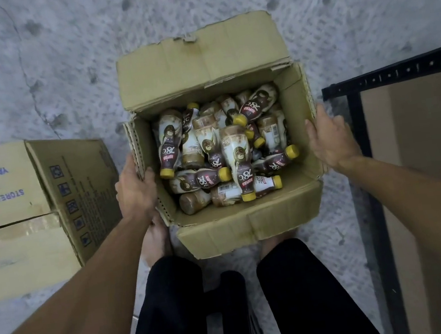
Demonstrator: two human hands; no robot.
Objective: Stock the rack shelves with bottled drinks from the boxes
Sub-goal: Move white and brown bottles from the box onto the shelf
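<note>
Left hand point(135, 187): grips the left wall of the open box point(249, 219), thumb hooked over the rim and fingers down the outside.
Right hand point(333, 139): fingers nearly straight and spread along the outside of the right wall, holding nothing; it probably touches the card, though the contact is hard to make out.
Risk: the card looks soft and creased with torn flaps, so a lift or drag by the walls could buckle them or tip the box.
Risk: the bottles point(238, 161) lie loose in a heap, so a tilt would roll them to one side or out onto the floor point(57, 62).
Bottles: inside the box, between the two hands, none held.
Rack point(359, 124): just right of the right hand, close beside the box.
Second box point(13, 196): left of the left hand, closed.
</note>
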